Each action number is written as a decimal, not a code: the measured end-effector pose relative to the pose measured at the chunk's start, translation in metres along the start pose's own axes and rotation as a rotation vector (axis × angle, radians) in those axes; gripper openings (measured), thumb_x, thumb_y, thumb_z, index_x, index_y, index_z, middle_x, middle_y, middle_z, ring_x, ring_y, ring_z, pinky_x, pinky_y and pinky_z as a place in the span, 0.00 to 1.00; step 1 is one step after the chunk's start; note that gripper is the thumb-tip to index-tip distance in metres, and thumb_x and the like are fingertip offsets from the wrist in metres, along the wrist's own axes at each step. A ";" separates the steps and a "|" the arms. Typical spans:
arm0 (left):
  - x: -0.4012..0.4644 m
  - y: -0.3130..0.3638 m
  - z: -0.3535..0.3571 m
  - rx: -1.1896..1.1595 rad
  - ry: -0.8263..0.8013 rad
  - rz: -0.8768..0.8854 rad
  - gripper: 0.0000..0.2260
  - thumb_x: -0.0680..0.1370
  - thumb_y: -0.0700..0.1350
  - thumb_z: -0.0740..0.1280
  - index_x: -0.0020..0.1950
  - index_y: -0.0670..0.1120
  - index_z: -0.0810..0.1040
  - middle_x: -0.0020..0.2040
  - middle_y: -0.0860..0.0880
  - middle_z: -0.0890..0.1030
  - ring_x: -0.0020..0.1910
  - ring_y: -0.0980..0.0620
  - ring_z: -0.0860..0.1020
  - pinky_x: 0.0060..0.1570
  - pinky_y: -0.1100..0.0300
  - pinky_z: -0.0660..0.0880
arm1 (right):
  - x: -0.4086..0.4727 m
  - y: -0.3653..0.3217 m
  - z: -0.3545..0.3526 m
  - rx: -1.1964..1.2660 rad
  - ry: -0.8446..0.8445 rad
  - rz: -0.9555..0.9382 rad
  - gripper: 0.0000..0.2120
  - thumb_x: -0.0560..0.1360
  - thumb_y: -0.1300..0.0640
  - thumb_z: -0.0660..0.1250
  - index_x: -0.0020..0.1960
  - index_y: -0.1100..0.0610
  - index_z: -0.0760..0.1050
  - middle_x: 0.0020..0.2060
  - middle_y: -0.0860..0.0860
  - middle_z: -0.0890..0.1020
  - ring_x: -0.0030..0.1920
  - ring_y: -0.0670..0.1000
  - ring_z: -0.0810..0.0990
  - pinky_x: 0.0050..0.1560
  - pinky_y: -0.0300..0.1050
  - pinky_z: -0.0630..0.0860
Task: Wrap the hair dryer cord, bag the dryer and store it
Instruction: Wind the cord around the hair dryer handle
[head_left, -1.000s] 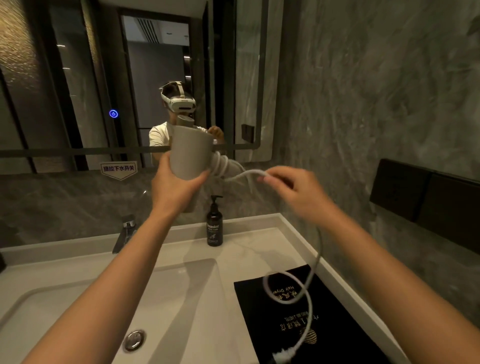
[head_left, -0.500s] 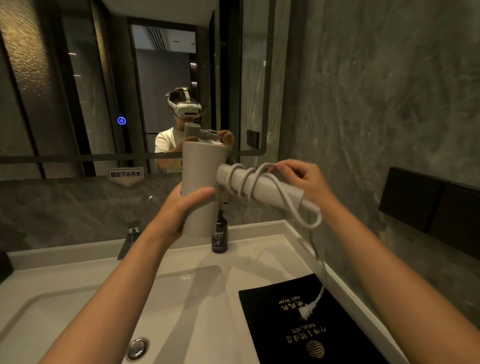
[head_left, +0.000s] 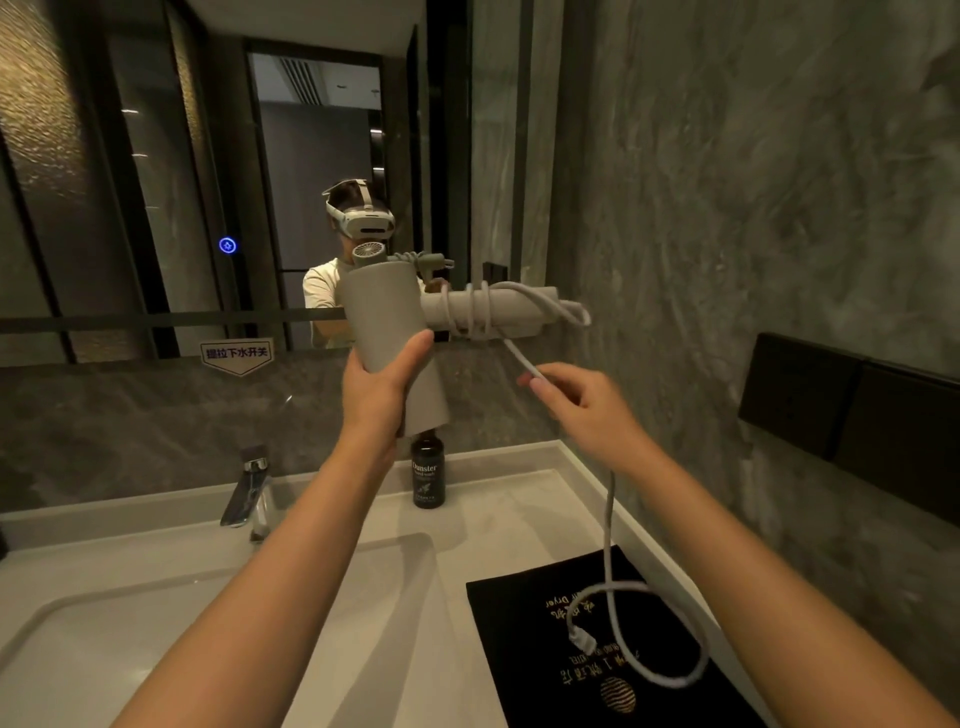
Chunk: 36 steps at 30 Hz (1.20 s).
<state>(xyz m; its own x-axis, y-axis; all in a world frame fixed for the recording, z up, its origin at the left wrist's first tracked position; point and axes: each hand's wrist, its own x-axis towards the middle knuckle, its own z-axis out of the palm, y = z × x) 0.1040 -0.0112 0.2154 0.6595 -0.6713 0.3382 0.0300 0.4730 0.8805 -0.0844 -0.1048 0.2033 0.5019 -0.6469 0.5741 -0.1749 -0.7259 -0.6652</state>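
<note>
I hold a pale grey hair dryer (head_left: 382, 306) up in front of the mirror, its barrel upright and its handle (head_left: 511, 309) pointing right. My left hand (head_left: 384, 384) grips the barrel from below. Several turns of white cord (head_left: 470, 312) lie around the handle. My right hand (head_left: 582, 402) pinches the cord just below the handle. From there the cord (head_left: 610, 519) hangs down and loops onto a black drawstring bag (head_left: 524, 649) with gold lettering, flat on the counter. The white plug (head_left: 582, 639) rests on the bag.
A white sink basin (head_left: 130, 623) with a chrome tap (head_left: 247, 491) fills the lower left. A dark hand-wash bottle (head_left: 427, 475) stands on the counter under the dryer. Black wall panels (head_left: 852, 410) sit on the marble wall at right. The mirror (head_left: 156, 182) reflects a person with a headset.
My right hand dropped from the handle's end to below it, drawing the cord down. The hanging cord now loops on the bag, where the plug landed. The dryer rose slightly.
</note>
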 end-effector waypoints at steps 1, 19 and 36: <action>0.002 0.001 -0.003 0.063 0.027 0.031 0.25 0.71 0.48 0.74 0.64 0.48 0.68 0.55 0.45 0.77 0.47 0.52 0.78 0.41 0.59 0.76 | -0.002 -0.001 -0.003 -0.031 0.016 -0.014 0.07 0.77 0.53 0.63 0.49 0.48 0.80 0.34 0.50 0.82 0.33 0.44 0.73 0.35 0.40 0.68; 0.006 0.041 -0.048 0.326 -0.570 -0.043 0.41 0.49 0.64 0.78 0.58 0.49 0.73 0.47 0.45 0.81 0.40 0.53 0.82 0.36 0.60 0.78 | 0.032 -0.078 -0.052 0.063 -0.192 -0.249 0.09 0.62 0.48 0.72 0.36 0.54 0.81 0.30 0.48 0.83 0.33 0.47 0.80 0.39 0.37 0.76; -0.007 0.028 -0.003 -0.375 -0.159 -0.168 0.24 0.69 0.51 0.73 0.61 0.43 0.73 0.46 0.45 0.81 0.40 0.51 0.81 0.38 0.56 0.80 | 0.004 -0.062 0.015 0.200 -0.089 0.033 0.13 0.81 0.56 0.56 0.61 0.53 0.75 0.27 0.49 0.72 0.23 0.41 0.69 0.25 0.32 0.65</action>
<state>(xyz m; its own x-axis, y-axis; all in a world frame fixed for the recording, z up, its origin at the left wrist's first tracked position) 0.1026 0.0084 0.2368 0.4994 -0.8222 0.2731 0.4169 0.5044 0.7562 -0.0585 -0.0585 0.2396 0.5728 -0.6402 0.5119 -0.0254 -0.6381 -0.7695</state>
